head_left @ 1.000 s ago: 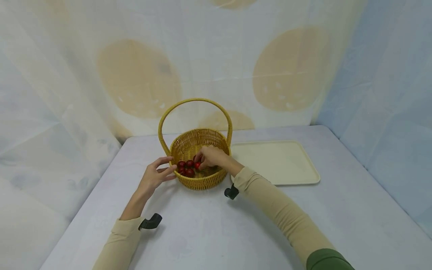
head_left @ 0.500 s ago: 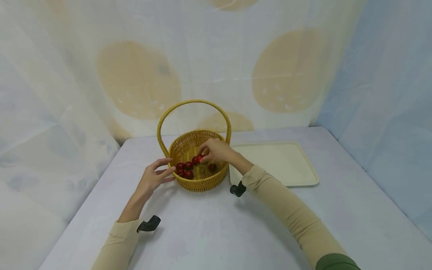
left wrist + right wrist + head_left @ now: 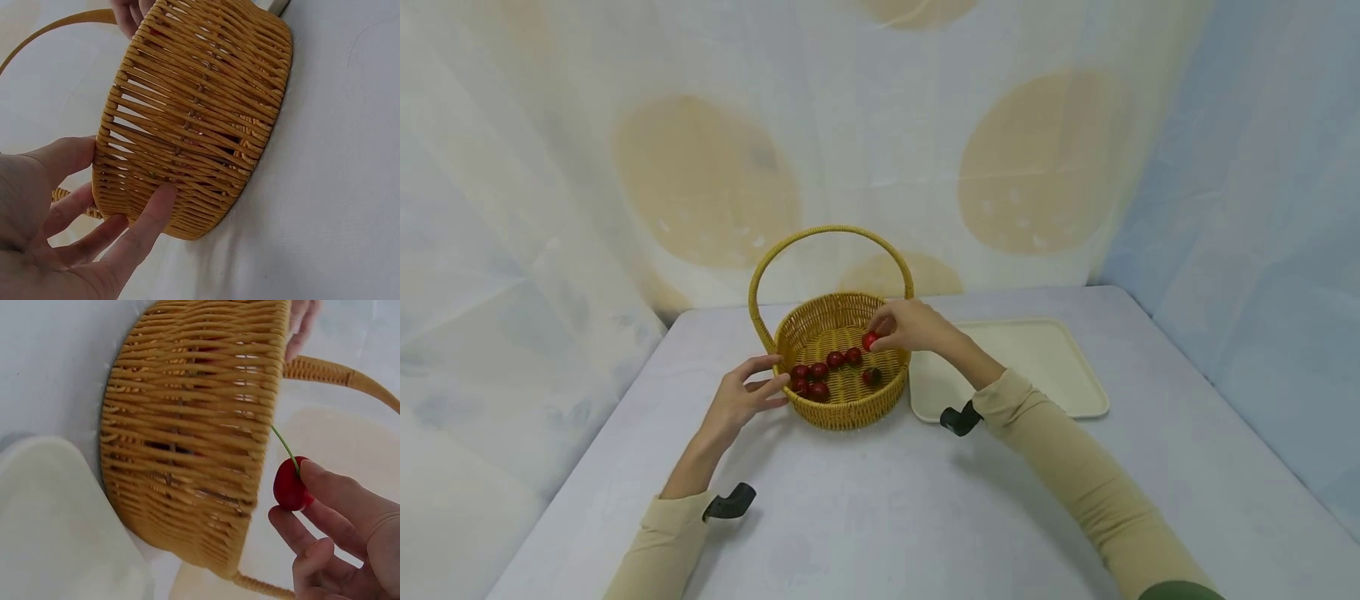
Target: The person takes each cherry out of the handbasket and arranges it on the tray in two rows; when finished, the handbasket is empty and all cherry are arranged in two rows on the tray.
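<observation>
In the head view, my right hand pinches a red cherry above the right side of a yellow wicker basket. The right wrist view shows this cherry with its green stem, between thumb and fingertips of the right hand, beside the rim. Several dark red cherries lie inside the basket, mostly at its left; one sits apart at the right. At the basket's left, my left hand touches rim and outer wall with spread fingers. The left wrist view shows the left hand's fingertips against the weave.
A cream rectangular tray lies on the table right of the basket, close to its wall. The basket's tall arched handle rises over the opening. A patterned curtain hangs behind the table.
My right hand has risen and moved right from the basket's inside, lifting a cherry. Another cherry now shows beside the left group. My left hand stays at the basket's left side.
</observation>
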A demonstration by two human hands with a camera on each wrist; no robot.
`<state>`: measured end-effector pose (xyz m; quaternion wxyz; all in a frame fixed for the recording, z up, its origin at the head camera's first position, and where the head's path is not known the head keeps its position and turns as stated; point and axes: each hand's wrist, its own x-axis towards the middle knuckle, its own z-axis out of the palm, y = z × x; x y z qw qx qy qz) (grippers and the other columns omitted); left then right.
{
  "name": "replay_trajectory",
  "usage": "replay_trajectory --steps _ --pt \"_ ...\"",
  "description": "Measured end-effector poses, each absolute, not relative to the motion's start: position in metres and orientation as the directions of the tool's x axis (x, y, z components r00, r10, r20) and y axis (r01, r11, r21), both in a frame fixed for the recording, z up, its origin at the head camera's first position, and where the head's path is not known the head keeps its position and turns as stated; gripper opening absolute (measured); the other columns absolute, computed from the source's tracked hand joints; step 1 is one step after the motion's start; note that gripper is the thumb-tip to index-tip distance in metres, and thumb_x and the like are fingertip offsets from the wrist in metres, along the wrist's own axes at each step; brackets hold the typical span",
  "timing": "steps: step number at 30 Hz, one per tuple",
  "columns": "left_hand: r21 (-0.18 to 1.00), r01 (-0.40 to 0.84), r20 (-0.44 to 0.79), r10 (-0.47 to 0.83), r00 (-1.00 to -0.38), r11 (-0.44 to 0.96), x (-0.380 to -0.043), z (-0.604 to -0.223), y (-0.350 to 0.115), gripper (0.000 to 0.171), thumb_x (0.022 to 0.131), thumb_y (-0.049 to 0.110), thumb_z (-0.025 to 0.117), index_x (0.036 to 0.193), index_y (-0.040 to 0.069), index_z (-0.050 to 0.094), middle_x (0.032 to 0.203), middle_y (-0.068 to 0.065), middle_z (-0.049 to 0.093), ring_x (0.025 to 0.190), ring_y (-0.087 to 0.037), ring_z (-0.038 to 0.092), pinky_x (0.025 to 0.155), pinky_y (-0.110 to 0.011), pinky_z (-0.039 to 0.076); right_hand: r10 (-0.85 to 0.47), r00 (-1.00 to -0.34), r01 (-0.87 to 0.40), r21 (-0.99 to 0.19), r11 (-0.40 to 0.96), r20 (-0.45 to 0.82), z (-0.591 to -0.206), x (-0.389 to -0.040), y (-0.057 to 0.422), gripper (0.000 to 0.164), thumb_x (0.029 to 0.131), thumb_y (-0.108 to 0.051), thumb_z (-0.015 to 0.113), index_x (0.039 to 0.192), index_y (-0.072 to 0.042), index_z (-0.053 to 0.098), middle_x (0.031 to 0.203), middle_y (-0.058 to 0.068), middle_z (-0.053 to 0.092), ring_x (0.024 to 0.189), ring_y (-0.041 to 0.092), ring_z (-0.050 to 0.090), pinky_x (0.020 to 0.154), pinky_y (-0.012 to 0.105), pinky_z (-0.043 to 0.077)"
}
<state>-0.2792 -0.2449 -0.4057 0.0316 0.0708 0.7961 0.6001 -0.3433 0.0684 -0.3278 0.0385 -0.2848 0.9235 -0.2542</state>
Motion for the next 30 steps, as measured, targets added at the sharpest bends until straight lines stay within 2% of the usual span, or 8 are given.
replay_trajectory --steps 6,13,18,25,30 --pt "0.958 0.088 0.047 0.154 -0.987 0.272 -0.279 -0.406 -0.244 0.065 0.092 0.031 0.070 0.145 0.004 0.042 0.149 -0.018 0.038 0.129 -0.040 0.053 0.091 -0.045 0.059 -0.542 -0.835 -0.512 -0.501 0.698 0.099 -0.318 -0.338 0.095 0.033 0.087 -0.031 0.075 0.114 -0.012 0.071 0.100 0.004 0.075 0.099 0.022 0.068 0.086 0.039 0.058" --pt "0.959 0.096 0.056 0.154 -0.986 0.267 -0.280 -0.405 -0.242 0.065 0.092 0.031 0.070 0.144 0.003 0.043 0.149 -0.017 0.038 0.128 -0.041 0.054 0.091 -0.046 0.059 -0.510 -0.854 -0.482 -0.525 0.702 0.103 -0.314 -0.335 0.128 0.028 0.086 -0.027 0.076 0.109 -0.011 0.073 0.097 0.007 0.076 0.095 0.024 0.067 0.071 0.031 0.057" --pt "0.959 0.088 0.046 0.158 -0.986 0.268 -0.280 -0.406 -0.241 0.065 0.092 0.030 0.070 0.144 0.003 0.043 0.149 -0.018 0.038 0.128 -0.041 0.054 0.090 -0.046 0.059 -0.468 -0.880 -0.435 -0.529 0.729 0.079 -0.322 -0.338 0.150 0.030 0.086 -0.028 0.076 0.109 -0.010 0.072 0.098 0.007 0.076 0.093 0.022 0.067 0.070 0.028 0.054" --pt "0.958 0.103 0.059 0.167 -0.984 0.267 -0.282 -0.405 -0.244 0.065 0.091 0.031 0.070 0.143 0.003 0.043 0.147 -0.018 0.039 0.127 -0.041 0.054 0.088 -0.042 0.060 -0.414 -0.909 -0.378 -0.526 0.761 0.055 -0.333 -0.345 0.167 0.033 0.086 -0.027 0.076 0.112 -0.007 0.072 0.100 0.012 0.076 0.089 0.024 0.068 0.076 0.035 0.054" --pt "0.959 0.087 0.044 0.162 -0.986 0.271 -0.282 -0.406 -0.243 0.064 0.092 0.031 0.070 0.143 0.003 0.043 0.147 -0.017 0.039 0.128 -0.040 0.054 0.091 -0.045 0.059 -0.372 -0.928 -0.318 -0.550 0.773 0.014 -0.350 -0.359 0.173 0.035 0.087 -0.027 0.075 0.113 -0.006 0.071 0.103 0.014 0.075 0.088 0.030 0.070 0.066 0.028 0.055"
